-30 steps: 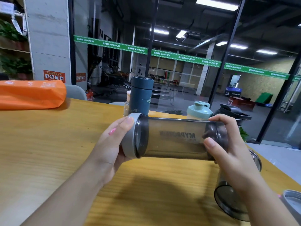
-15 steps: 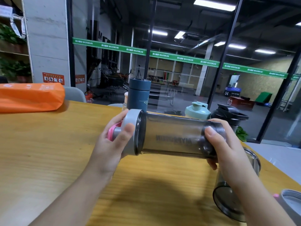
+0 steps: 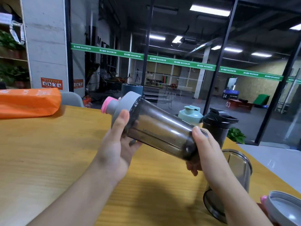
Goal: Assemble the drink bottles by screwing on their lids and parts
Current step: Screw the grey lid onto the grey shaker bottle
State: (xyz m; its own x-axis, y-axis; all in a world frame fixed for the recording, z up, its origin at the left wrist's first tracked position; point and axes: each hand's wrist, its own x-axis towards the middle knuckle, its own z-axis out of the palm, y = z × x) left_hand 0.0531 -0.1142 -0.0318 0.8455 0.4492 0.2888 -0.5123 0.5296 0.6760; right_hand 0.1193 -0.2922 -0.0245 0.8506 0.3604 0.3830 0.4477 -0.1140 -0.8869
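I hold a smoky transparent shaker bottle in the air over the wooden table, tilted with its lid end up to the left. A grey lid with a pink cap sits on its mouth. My left hand grips the bottle just below the lid, thumb on the lid's rim. My right hand wraps around the bottle's base. A second smoky bottle lies on its side, without a lid, at the right behind my right arm. A loose grey lid lies at the bottom right corner.
A dark blue flask stands behind the held bottle. A mint-lidded bottle and a black-lidded shaker stand at the table's far right. An orange bag lies at the far left. A glass wall runs behind the table.
The bottle has gone from level to tilted, lid end raised. My left hand shifted from the lid's face to gripping below the lid, so the pink cap now shows fully.
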